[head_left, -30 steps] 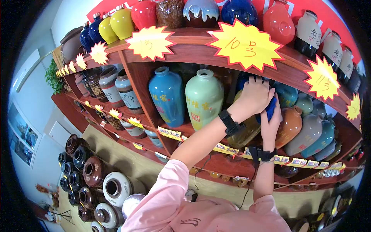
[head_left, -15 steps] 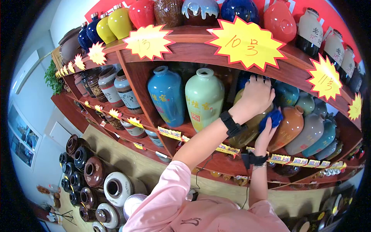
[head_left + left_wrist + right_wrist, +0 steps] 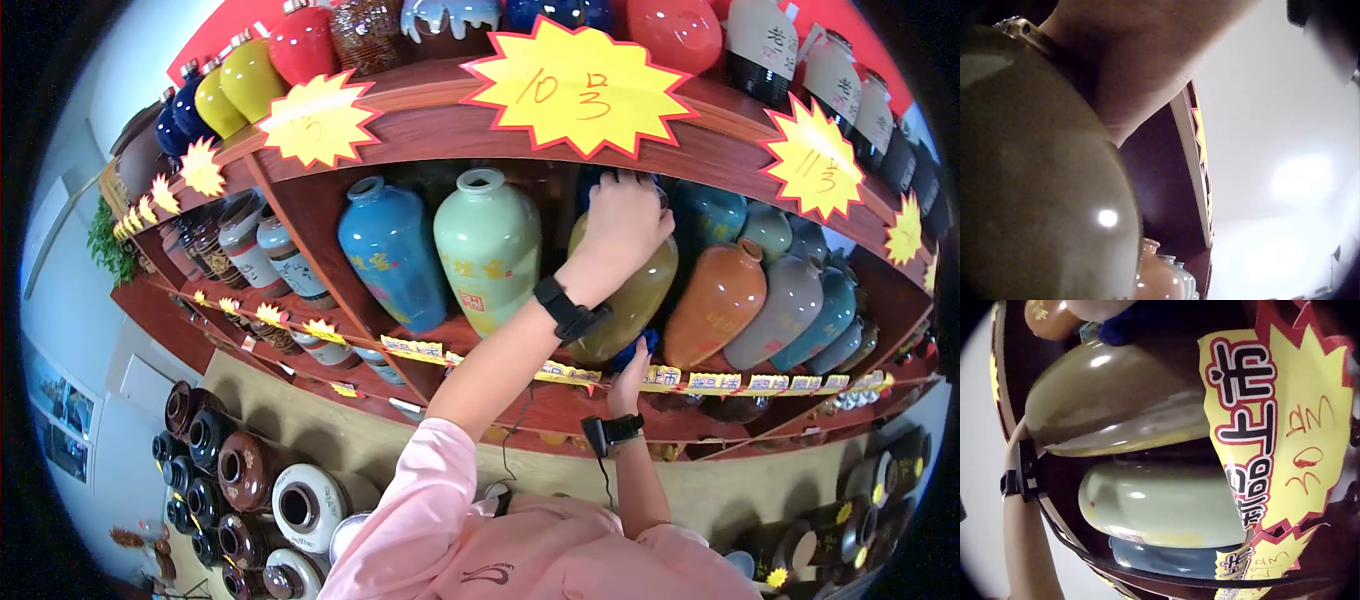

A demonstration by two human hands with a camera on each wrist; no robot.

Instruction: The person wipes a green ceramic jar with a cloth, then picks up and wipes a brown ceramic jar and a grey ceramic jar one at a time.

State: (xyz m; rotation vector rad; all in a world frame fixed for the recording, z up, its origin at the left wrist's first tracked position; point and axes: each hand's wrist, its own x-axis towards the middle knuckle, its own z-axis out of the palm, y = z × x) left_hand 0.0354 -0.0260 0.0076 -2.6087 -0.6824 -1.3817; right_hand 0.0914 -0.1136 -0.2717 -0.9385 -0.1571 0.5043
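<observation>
An olive-brown glazed jar (image 3: 640, 285) leans on the middle shelf, tilted in the head view. My left hand (image 3: 628, 225) grips it at the top, covering its neck; the jar's rounded side fills the left of the left wrist view. Low on the jar's right side, my right hand (image 3: 632, 380) holds a bunched blue cloth (image 3: 634, 352) against it near the base. In the right wrist view the blue cloth (image 3: 1135, 322) shows at the top edge, beside the olive jar (image 3: 1116, 394).
Pale green (image 3: 487, 250) and blue (image 3: 393, 255) jars stand left of the olive one. To its right are an orange jar (image 3: 715, 305) and a grey one (image 3: 778, 315). Yellow price tags (image 3: 715, 382) line the shelf edge. The upper shelf board (image 3: 420, 115) hangs close above my left hand.
My right hand has gone down with the blue cloth, from near the jar's upper side to its base. The left hand stays on the jar's top. The head view has shifted.
</observation>
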